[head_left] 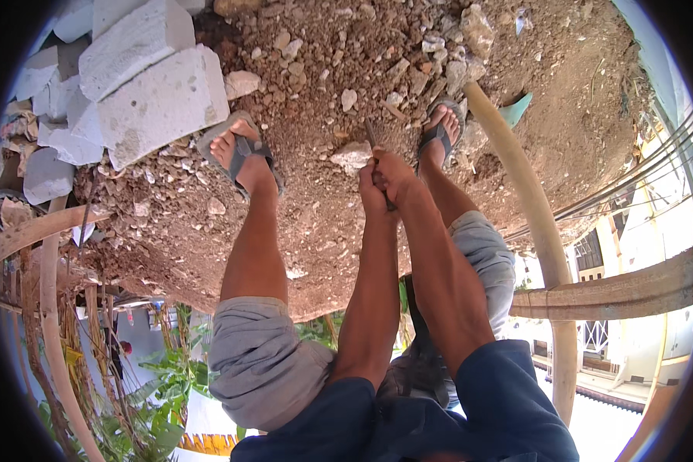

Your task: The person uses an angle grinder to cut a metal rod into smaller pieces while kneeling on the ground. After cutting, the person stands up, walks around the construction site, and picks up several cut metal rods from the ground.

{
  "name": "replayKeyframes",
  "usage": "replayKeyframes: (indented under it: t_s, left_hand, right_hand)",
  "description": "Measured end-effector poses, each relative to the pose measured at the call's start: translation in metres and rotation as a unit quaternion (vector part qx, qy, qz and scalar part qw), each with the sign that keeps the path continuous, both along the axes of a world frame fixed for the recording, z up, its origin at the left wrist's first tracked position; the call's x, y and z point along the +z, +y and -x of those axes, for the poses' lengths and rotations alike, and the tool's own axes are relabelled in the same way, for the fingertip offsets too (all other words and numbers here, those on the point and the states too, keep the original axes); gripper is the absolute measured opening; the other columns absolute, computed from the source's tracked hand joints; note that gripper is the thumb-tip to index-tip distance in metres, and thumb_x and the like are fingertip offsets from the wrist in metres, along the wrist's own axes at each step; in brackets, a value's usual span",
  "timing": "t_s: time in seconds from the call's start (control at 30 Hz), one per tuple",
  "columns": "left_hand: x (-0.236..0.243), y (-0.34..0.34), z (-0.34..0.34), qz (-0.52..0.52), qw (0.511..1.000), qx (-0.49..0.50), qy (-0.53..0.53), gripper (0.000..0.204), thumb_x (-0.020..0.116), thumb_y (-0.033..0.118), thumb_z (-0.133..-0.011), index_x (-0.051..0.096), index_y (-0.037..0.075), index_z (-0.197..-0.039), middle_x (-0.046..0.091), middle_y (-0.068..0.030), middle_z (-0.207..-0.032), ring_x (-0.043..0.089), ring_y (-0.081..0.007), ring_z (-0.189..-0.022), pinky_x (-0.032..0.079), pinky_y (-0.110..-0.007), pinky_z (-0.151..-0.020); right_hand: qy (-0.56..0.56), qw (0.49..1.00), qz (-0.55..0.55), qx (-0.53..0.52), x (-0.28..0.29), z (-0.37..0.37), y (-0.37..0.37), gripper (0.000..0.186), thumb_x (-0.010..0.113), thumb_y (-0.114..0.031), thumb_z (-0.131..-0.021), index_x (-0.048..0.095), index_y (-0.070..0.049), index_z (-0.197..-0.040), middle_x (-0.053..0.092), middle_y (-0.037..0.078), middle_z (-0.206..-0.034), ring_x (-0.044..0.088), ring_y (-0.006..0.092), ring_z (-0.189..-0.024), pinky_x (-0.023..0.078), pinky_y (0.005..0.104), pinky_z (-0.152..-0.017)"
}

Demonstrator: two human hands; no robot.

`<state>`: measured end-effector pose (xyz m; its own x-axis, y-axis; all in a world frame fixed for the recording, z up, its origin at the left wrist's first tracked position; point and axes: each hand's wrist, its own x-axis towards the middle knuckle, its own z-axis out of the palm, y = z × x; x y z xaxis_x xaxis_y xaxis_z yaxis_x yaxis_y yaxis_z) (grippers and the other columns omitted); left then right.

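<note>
Both my hands are closed around a dark, narrow bar-like tool (371, 132), held together in front of me between my feet. My left hand (372, 190) grips it on the left, with my right hand (393, 173) pressed up against it. One thin end sticks out beyond my fingers toward the soil; a short dark stub shows below my hands. The rest is hidden in my grip, and its kind cannot be made out. A pale stone (352, 156) lies just left of my hands, on loose brown soil (316, 223).
Large light-grey blocks (165, 104) are piled at the far left. My sandalled feet stand on rubble-strewn earth. A curved wooden pole (520, 169) rises at the right, crossed by a horizontal beam (608, 296). A green shard (516, 110) lies beyond it. Wooden poles (50, 308) stand at lower left.
</note>
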<state>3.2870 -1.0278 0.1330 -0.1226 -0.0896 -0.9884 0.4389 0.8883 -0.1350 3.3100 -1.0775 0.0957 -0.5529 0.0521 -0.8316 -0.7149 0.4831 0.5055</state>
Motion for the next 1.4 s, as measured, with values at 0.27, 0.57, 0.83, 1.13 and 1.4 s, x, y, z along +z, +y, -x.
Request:
replayKeyframes:
  t_s: [0.27, 0.57, 0.83, 1.13, 1.4]
  left_hand:
    - [0.004, 0.008, 0.021, 0.016, 0.995, -0.052, 0.085, 0.022, 0.059, 0.036, -0.089, 0.059, 0.015, -0.083, 0.051, 0.0047, -0.062, 0.049, -0.008, -0.053, 0.047, -0.027, -0.052]
    - [-0.02, 0.032, 0.021, 0.103, 0.987, -0.125, -0.016, 0.032, 0.066, 0.04, -0.088, 0.059, 0.01, -0.085, 0.049, 0.0065, -0.058, 0.037, -0.0017, -0.039, 0.035, -0.013, -0.034]
    - [-0.029, 0.077, -0.003, 0.167, 0.974, -0.152, 0.019, 0.036, 0.066, 0.043, -0.088, 0.057, 0.009, -0.082, 0.052, 0.0029, -0.059, 0.044, -0.0058, -0.04, 0.039, -0.017, -0.035]
    - [-0.002, 0.026, 0.023, 0.06, 0.998, 0.032, 0.019, 0.042, 0.065, 0.048, -0.087, 0.056, 0.007, -0.082, 0.054, -0.0006, -0.061, 0.047, -0.0116, -0.043, 0.042, -0.021, -0.038]
    - [-0.018, 0.039, 0.009, 0.064, 0.986, -0.109, 0.109, 0.047, 0.065, 0.052, -0.085, 0.055, 0.006, -0.082, 0.055, -0.0036, -0.062, 0.051, -0.0168, -0.045, 0.045, -0.024, -0.041]
  right_hand:
    - [-0.014, 0.997, -0.045, -0.054, 0.004, 0.007, -0.007, 0.034, 0.042, -0.032, -0.101, 0.042, -0.014, -0.072, 0.033, -0.005, -0.054, 0.022, 0.0063, -0.038, 0.017, 0.0231, -0.035]
    - [-0.037, 0.985, -0.053, -0.162, 0.011, 0.02, -0.011, 0.03, 0.041, -0.03, -0.1, 0.043, -0.012, -0.077, 0.036, -0.003, -0.056, 0.027, 0.0077, -0.039, 0.019, 0.0236, -0.033]
    - [-0.118, 0.991, -0.053, -0.03, 0.001, 0.036, -0.01, 0.022, 0.048, -0.024, -0.097, 0.049, -0.009, -0.081, 0.045, 0.0, -0.059, 0.038, 0.0097, -0.04, 0.028, 0.0256, -0.033]
    - [-0.375, 0.903, -0.186, 0.092, -0.015, 0.059, -0.015, 0.021, 0.04, -0.018, -0.1, 0.049, -0.011, -0.082, 0.042, -0.005, -0.059, 0.033, 0.0031, -0.042, 0.026, 0.0186, -0.034]
    - [-0.061, 0.95, -0.113, -0.283, 0.025, 0.016, -0.017, 0.028, 0.037, -0.025, -0.103, 0.044, -0.009, -0.081, 0.035, -0.006, -0.058, 0.03, 0.0023, -0.041, 0.025, 0.0165, -0.034]
